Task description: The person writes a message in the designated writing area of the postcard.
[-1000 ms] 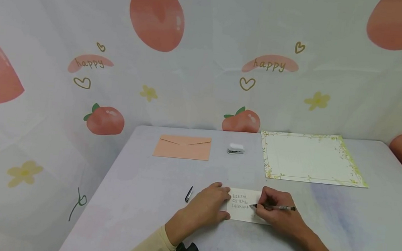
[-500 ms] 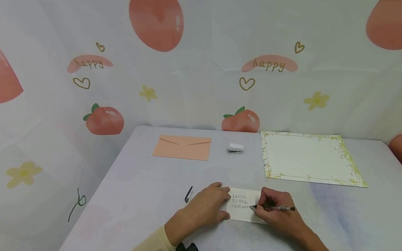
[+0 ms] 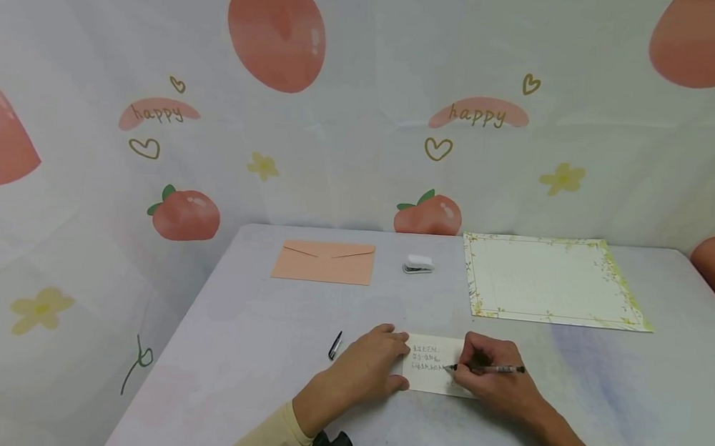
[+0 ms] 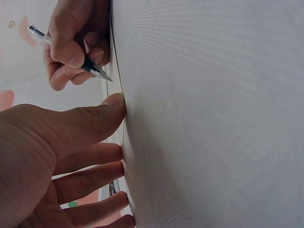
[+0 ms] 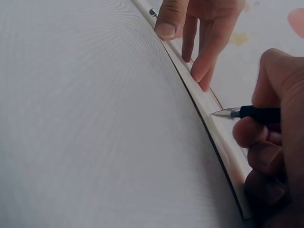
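A small cream card (image 3: 429, 381) lies on the table with a few lines of handwriting on its left half. My right hand (image 3: 501, 377) pinches a pen (image 3: 498, 369), its tip at the end of the third written line. In the right wrist view the metal pen tip (image 5: 222, 113) meets the card's surface. My left hand (image 3: 365, 364) presses the card's left edge with thumb and fingertips, fingers spread and fairly straight, as the left wrist view shows. The card's right end is hidden under my right hand.
A black pen cap (image 3: 335, 346) lies left of my left hand. Towards the back are a peach envelope (image 3: 324, 266), a small white stapler (image 3: 418, 265) and a large sheet with a floral border (image 3: 552, 281). A fruit-printed cloth (image 3: 352, 143) hangs behind the table.
The pen tip has shifted only very slightly at the third line, where the writing reaches a little further right. The left hand stays in place on the card.
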A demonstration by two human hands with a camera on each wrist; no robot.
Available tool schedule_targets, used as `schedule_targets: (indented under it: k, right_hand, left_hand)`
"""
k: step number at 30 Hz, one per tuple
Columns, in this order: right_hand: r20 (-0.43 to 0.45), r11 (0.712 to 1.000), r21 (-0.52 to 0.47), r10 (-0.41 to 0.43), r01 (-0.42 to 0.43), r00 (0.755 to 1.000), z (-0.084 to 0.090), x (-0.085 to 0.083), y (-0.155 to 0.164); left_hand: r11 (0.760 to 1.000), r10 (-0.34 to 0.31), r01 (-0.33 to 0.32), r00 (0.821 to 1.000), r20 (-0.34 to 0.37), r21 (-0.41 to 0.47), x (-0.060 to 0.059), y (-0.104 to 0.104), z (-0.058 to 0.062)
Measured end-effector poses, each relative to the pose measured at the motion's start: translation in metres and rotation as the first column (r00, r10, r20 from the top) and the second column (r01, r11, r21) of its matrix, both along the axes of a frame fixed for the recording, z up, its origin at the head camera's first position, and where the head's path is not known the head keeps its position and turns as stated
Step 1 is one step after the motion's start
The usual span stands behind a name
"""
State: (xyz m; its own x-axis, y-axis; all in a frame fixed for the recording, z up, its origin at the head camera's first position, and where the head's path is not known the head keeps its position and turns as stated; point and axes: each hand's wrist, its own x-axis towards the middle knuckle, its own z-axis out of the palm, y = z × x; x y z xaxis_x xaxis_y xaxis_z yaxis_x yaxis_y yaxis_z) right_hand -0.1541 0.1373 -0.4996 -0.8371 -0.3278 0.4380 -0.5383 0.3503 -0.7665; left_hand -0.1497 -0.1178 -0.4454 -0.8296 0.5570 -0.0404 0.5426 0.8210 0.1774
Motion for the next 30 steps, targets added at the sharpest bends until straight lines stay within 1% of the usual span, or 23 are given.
schedule_targets:
  k: [9, 14, 21, 30]
  right_hand:
    - [0.014, 1.0, 0.019, 0.001, -0.001, 1.0, -0.0008, -0.0001, 0.0004]
    - [0.022, 1.0, 0.013, 0.014, -0.014, 1.0, -0.0012, -0.0007, 0.0007]
    - [-0.01, 1.0, -0.013, 0.016, -0.016, 1.0, 0.001, -0.001, 0.0014]
    - [0.022, 1.0, 0.008, 0.002, -0.002, 1.0, -0.0002, -0.0005, 0.0019]
  left_hand:
    - [1.0, -0.001, 0.001, 1.0, 0.004, 0.001, 0.0002, -0.0001, 0.0004]
    - [1.0, -0.002, 0.002, 1.0, 0.003, 0.004, 0.0004, -0.0002, 0.0007]
    - [1.0, 0.004, -0.004, 1.0, 0.001, 0.004, 0.0004, -0.0001, 0.001]
    - [1.0, 0.007, -0.007, 1.0, 0.011, 0.005, 0.001, -0.0001, 0.0016]
